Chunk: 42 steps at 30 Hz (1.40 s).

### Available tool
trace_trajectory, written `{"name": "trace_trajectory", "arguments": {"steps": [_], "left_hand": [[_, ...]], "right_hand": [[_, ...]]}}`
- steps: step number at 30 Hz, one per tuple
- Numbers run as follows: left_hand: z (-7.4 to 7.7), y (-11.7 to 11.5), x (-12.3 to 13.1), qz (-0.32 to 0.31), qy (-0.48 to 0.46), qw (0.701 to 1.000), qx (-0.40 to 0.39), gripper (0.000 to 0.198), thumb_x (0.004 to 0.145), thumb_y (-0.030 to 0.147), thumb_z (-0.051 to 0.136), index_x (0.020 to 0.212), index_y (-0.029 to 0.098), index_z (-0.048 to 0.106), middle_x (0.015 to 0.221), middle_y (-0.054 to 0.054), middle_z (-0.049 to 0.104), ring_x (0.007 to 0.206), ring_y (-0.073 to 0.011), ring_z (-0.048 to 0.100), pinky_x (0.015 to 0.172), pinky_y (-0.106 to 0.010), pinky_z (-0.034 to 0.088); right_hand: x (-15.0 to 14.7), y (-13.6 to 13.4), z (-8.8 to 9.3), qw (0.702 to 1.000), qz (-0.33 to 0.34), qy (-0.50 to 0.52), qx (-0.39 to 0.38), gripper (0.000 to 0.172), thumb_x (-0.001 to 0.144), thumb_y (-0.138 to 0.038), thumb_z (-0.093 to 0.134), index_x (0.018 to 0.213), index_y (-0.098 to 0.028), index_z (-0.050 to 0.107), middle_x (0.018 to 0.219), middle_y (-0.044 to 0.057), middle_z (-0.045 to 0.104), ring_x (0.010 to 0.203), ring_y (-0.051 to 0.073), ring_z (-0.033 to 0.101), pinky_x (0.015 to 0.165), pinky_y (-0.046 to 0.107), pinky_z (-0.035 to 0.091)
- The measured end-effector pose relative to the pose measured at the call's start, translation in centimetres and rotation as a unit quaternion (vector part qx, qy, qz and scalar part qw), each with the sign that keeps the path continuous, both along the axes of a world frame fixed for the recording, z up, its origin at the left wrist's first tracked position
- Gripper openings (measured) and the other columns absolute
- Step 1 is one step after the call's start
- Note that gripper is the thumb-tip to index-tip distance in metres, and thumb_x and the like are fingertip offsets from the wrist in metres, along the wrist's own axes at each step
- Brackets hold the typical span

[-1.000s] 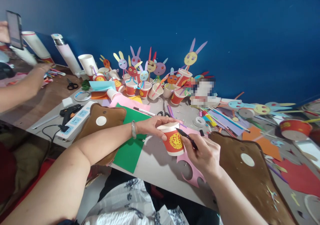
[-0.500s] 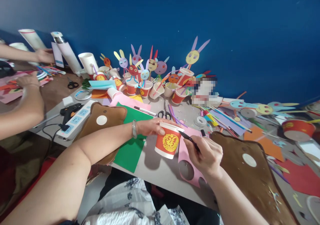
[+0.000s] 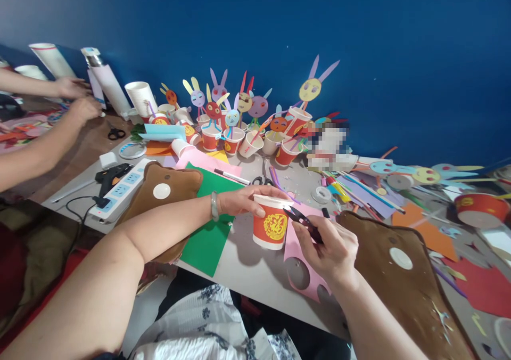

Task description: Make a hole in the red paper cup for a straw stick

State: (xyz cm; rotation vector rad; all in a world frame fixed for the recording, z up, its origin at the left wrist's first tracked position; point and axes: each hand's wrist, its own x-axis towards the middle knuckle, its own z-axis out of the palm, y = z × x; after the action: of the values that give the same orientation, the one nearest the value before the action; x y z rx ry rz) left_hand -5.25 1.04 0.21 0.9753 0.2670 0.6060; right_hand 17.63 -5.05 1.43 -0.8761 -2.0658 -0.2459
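Note:
My left hand point(image 3: 243, 200), with a bangle at its wrist, is closed around the back and rim of a red-and-white paper cup point(image 3: 270, 229) bearing a round yellow emblem. The cup is held upright a little above the table. In my right hand point(image 3: 333, 245) are black scissors point(image 3: 301, 221), fingers wrapped about the handles. Their blades stand slightly apart at the right side of the cup's rim; whether they cut into it I cannot tell. Under the hands lie a green sheet point(image 3: 209, 243) and pink paper point(image 3: 297, 272) with round holes.
Paper cups with rabbit-faced figures point(image 3: 232, 119) line the wall. Brown cushions point(image 3: 383, 275) flank my arms. At left are a power strip point(image 3: 122, 187), a glue gun point(image 3: 109, 179) and another person's hands point(image 3: 82, 109). Straws and scraps point(image 3: 361, 187) cover the right side.
The cup has turned and shifted slightly right, its emblem moving rightward. The scissor blades, together before, are now apart. The other person's lower hand has moved up and right.

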Motion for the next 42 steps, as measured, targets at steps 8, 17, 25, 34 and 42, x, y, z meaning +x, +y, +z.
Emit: {"name": "trace_trajectory", "arguments": {"steps": [8,17,25,34,42], "left_hand": [[0.16,-0.06,0.32,0.061,-0.023,0.997,0.032,0.062,0.054,0.018,0.089,0.112,0.021,0.068,0.108,-0.01,0.071,0.101,-0.0233,0.067,0.094,-0.037,0.047],[-0.09,0.1,0.41,0.095,-0.01,0.995,0.034,0.063,0.05,0.014,0.09,0.109,0.023,0.07,0.111,-0.008,0.069,0.098,-0.0207,0.066,0.09,-0.033,0.049],[0.11,-0.07,0.46,0.102,0.004,0.994,0.033,0.066,0.048,0.014,0.092,0.109,0.023,0.069,0.109,-0.007,0.068,0.096,-0.0192,0.065,0.087,-0.031,0.05],[-0.01,-0.18,0.47,0.109,0.013,0.993,0.046,0.067,0.049,0.018,0.092,0.111,0.022,0.068,0.111,-0.009,0.067,0.097,-0.0202,0.066,0.087,-0.032,0.05],[-0.03,-0.22,0.52,0.1,0.014,0.994,0.046,0.067,0.049,0.019,0.092,0.111,0.022,0.067,0.11,-0.007,0.067,0.097,-0.0205,0.065,0.088,-0.033,0.049]], "right_hand": [[-0.31,-0.32,0.15,0.993,0.003,0.046,-0.107,0.013,0.09,-0.023,0.065,0.08,-0.018,0.057,0.052,-0.007,0.047,0.043,0.005,0.039,0.044,0.018,0.032],[-0.63,-0.45,0.36,0.975,0.008,0.074,-0.209,0.021,0.095,-0.028,0.057,0.076,-0.017,0.057,0.051,-0.007,0.043,0.042,0.006,0.035,0.041,0.018,0.03],[-0.5,-0.39,0.21,0.98,-0.002,0.064,-0.188,0.022,0.094,-0.03,0.057,0.075,-0.018,0.058,0.049,-0.007,0.044,0.04,0.006,0.036,0.041,0.019,0.031],[-0.38,-0.36,0.01,0.985,-0.022,0.043,-0.164,0.023,0.094,-0.031,0.058,0.075,-0.018,0.059,0.05,-0.006,0.047,0.04,0.006,0.036,0.043,0.02,0.032],[-0.38,-0.33,-0.18,0.989,-0.021,0.042,-0.143,0.022,0.093,-0.03,0.058,0.074,-0.018,0.059,0.049,-0.007,0.047,0.04,0.006,0.036,0.043,0.019,0.032]]}}
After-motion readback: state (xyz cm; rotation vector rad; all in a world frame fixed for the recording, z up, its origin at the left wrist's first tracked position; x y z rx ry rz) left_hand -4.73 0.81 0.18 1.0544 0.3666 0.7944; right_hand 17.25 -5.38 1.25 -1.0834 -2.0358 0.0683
